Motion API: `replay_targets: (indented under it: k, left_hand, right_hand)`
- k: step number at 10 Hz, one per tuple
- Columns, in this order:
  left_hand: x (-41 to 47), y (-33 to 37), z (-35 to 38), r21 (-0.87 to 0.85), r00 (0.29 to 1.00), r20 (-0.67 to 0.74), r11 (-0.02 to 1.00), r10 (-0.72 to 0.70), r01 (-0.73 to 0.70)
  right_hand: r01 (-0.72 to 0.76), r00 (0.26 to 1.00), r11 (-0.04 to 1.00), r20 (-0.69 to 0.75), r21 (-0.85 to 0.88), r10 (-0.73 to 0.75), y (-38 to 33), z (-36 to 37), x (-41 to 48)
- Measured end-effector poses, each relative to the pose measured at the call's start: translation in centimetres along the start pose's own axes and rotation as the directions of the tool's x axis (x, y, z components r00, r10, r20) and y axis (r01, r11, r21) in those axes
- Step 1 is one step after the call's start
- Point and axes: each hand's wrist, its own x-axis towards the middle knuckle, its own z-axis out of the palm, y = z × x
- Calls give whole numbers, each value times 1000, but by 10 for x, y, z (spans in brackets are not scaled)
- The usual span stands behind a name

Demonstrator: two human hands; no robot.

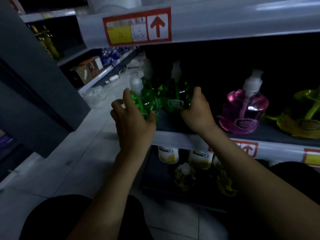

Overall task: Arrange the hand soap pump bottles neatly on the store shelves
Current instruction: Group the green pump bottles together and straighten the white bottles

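The dim store shelf carried soap bottles. Left hand gripped one green bottle — right hand gripped another green bottle.

Two bare forearms come into view from the near edge, with no sleeves, watch, bracelets or rings showing on them. The left hand and the right hand are both uncovered, without gloves. The fingers are slim with short nails, though the dim light and blur hide finer detail. Near the bottom edge, dark, plain black clothing covers the left knee as a rounded shape, and a second dark rounded patch at the right edge is the right knee. No print, seam or logo can be made out on the fabric
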Motion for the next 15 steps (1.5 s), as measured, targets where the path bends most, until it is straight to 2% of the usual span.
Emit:
replay_targets:
  k: [1, 2, 3, 4, 5, 6, 7, 8, 9, 10, 11, 12, 13, 14, 15]
  left_hand:
    - [-23, 11, -1, 165, 973, -38, 962, 227, -218]
    - [-43, 24, -2, 179, 914, 70, 896, 400, -406]
    - [-60, 29, 4, 148, 865, 275, 871, 419, -469]
    - [-73, 36, 17, 65, 778, 448, 852, 440, -519]
    - [-89, 46, 35, 25, 695, 591, 852, 409, -523]
    - [-112, 54, 63, -18, 580, 733, 863, 355, -505]
    - [-135, 61, 102, -48, 437, 845, 859, 307, -510]
    - [-158, 69, 140, -96, 324, 911, 893, 257, -439]
    - [-177, 76, 177, -150, 264, 925, 902, 273, -406]
    - [-191, 96, 203, -202, 238, 927, 920, 291, -336]
    - [-207, 117, 226, -229, 327, 891, 934, 315, -274]
    - [-219, 127, 238, -195, 524, 771, 917, 363, -347]
    - [-219, 124, 256, -99, 525, 673, 767, 521, -634]
    - [-213, 117, 270, -62, 471, 757, 768, 453, -638]
    - [-213, 111, 281, -81, 446, 784, 783, 433, -617]
  right_hand:
    - [113, 993, 984, 48, -140, -107, -3, -16, -27]
    - [237, 971, 919, 57, -315, -231, 1, -42, -49]
    - [237, 971, 896, 117, -376, -208, 14, -73, -73]
    - [156, 975, 907, 208, -391, -79, 32, -107, -104]
    - [116, 947, 872, 318, -476, 47, 64, -133, -129]
    - [66, 817, 750, 468, -658, 338, 106, -143, -165]
    - [-49, 639, 663, 487, -747, 596, 163, -147, -202]
    - [-126, 554, 605, 450, -786, 700, 194, -159, -217]
    - [-294, 572, 530, 298, -795, 764, 234, -186, -221]
    - [-602, 602, 472, 21, -644, 798, 266, -223, -217]
    - [-741, 616, 457, -228, -492, 754, 279, -244, -212]
    - [-600, 776, 622, -175, -504, 606, 262, -224, -193]
    - [-440, 872, 776, -10, -452, 489, 246, -196, -172]
    - [-451, 856, 801, 62, -392, 513, 251, -178, -148]
    - [-514, 825, 792, 60, -330, 561, 267, -156, -122]
